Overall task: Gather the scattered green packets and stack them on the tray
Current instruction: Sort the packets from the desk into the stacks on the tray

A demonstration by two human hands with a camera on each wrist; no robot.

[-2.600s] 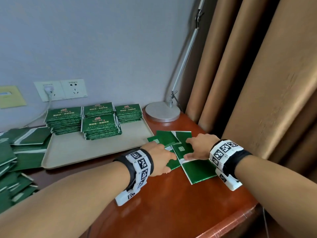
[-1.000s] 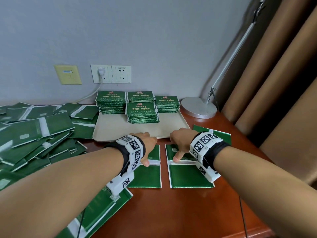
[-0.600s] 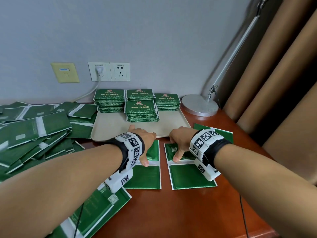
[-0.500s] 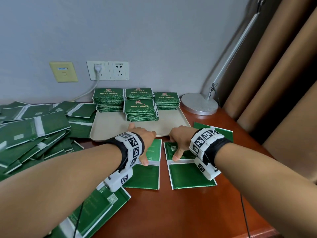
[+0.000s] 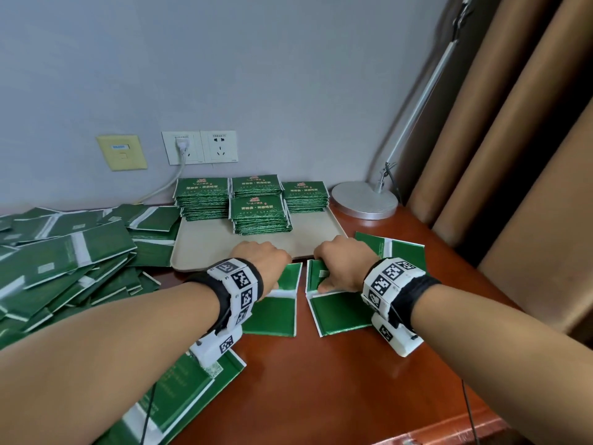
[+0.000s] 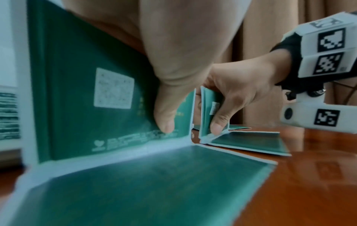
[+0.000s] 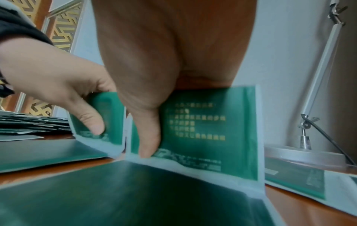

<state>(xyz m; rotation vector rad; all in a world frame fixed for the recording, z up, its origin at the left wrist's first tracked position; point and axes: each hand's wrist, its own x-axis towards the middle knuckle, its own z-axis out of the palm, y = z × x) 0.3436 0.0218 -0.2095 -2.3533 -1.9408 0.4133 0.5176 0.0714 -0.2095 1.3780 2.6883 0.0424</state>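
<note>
Two unfolded green packets lie side by side on the brown table, just in front of the beige tray [image 5: 205,252]. My left hand [image 5: 261,260] pinches the far half of the left green packet [image 5: 272,313] and holds it upright, thumb on its inner face [image 6: 164,122]. In the same way my right hand [image 5: 341,264] grips the raised far half of the right green packet [image 5: 340,313], thumb pressed near the fold [image 7: 148,137]. The near halves lie flat. Several neat stacks of folded packets [image 5: 260,216] stand at the tray's back.
A big heap of scattered packets [image 5: 64,261] covers the table's left side. One packet [image 5: 179,396] lies under my left forearm, another [image 5: 401,252] to the right of my right hand. A lamp base [image 5: 364,200] and curtains [image 5: 513,155] stand on the right.
Both hands brought packets from beside the tray to in front of it. In the last half second the far halves of both packets have risen from the table toward me.
</note>
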